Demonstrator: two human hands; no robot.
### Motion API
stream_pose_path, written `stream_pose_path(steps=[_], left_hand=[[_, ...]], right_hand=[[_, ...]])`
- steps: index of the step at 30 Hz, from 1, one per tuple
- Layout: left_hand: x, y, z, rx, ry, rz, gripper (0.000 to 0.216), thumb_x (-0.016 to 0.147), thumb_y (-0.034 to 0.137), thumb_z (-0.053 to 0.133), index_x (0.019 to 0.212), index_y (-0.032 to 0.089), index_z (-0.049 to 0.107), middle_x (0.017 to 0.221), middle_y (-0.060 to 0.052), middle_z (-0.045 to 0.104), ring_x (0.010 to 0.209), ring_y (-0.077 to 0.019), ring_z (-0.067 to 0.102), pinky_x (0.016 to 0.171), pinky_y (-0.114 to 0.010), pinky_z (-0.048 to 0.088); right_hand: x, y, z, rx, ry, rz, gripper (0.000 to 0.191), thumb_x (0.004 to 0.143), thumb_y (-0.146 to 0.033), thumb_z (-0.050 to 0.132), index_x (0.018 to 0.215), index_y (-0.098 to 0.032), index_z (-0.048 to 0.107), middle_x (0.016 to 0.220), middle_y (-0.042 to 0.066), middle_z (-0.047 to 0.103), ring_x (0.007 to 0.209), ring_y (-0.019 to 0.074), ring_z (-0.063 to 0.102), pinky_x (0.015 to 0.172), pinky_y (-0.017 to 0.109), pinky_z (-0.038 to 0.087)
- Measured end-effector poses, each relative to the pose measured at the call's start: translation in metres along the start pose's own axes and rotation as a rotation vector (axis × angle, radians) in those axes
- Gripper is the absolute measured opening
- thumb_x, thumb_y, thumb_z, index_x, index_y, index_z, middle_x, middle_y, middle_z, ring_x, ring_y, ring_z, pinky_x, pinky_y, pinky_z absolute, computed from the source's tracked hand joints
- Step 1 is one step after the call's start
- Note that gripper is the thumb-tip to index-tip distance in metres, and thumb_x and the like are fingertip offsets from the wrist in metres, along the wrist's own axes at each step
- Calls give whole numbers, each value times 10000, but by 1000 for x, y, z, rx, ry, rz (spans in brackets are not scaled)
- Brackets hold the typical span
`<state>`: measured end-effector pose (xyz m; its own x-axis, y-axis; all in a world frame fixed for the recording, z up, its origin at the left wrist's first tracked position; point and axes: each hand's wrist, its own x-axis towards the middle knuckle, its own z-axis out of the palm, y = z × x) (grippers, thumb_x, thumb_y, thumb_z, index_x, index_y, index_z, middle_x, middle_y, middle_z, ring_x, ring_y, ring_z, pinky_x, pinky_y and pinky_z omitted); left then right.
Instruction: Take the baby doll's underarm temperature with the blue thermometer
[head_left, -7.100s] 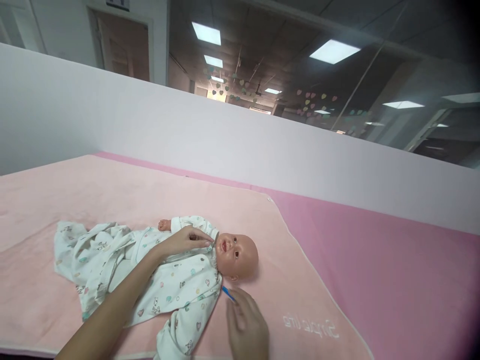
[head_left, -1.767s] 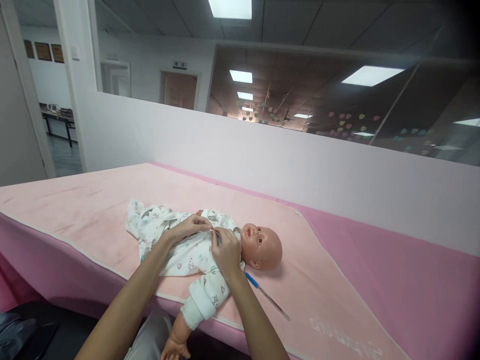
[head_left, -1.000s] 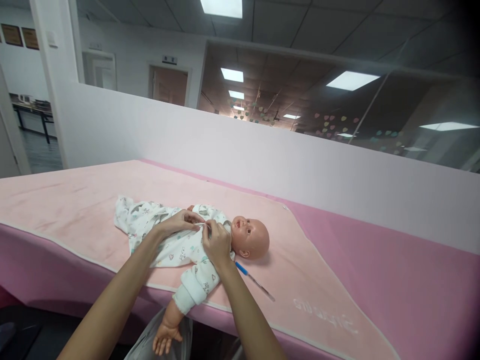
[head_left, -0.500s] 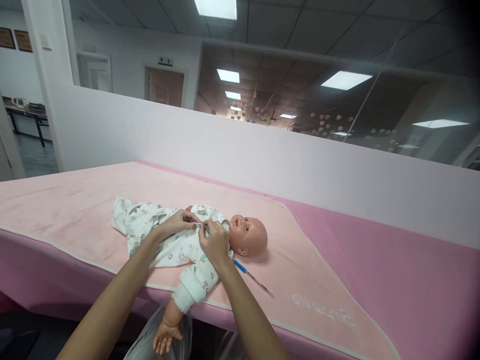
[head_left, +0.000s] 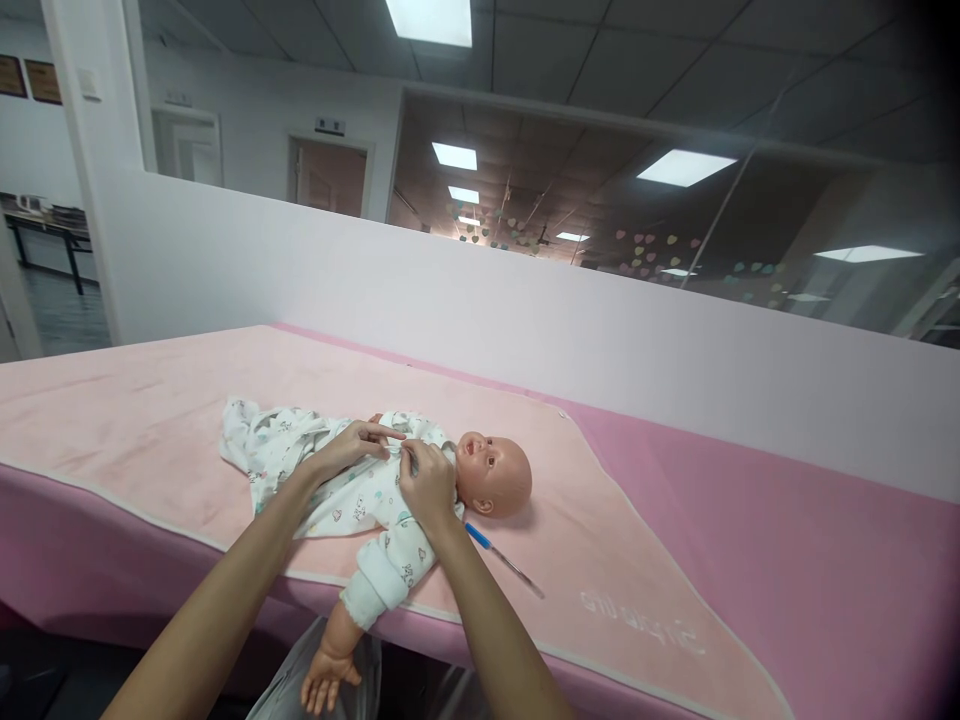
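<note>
Neckline of romper (head_left: 365,497) hidden beneath left hand (head_left: 351,447), right hand (head_left: 429,486).

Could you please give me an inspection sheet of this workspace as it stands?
Surface: pale pink blanket with white trim over a deeper pink table cover.
Job's things: bald plastic baby doll on its back in a white printed baby romper; one arm hangs over the near edge.
Clutter: slim blue-ended stick beside the doll's head.
Grippers: left hand and right hand both pinch the romper's chest.
Cables: nothing seen.
Surroundings: white partition wall; glass panes with heart stickers behind.
</note>
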<state>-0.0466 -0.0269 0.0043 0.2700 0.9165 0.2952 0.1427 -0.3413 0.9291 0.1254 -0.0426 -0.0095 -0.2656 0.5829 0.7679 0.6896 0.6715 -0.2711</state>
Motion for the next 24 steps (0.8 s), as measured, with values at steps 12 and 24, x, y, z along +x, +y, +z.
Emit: stream_pose_path(steps=[12,24], left_hand=[[-8,5,5,12,-19,52,375,667,214,620,1034,199,695,598,54,404,613,-105,380,810,-301,338],[-8,2,4,40,-68,67,463,724,260,605,1182,188,608,639,40,350,644,-105,338,650,-245,304]], right_hand=[[-1,1,2,-41,-22,-20,209,871,-170,459,886,-219,661,810,7,696,765,157,595,677,246,400],[0,0,4,-33,12,17,170,886,-187,454,907,-218,621,841,13,683,793,153,601,674,242,397]])
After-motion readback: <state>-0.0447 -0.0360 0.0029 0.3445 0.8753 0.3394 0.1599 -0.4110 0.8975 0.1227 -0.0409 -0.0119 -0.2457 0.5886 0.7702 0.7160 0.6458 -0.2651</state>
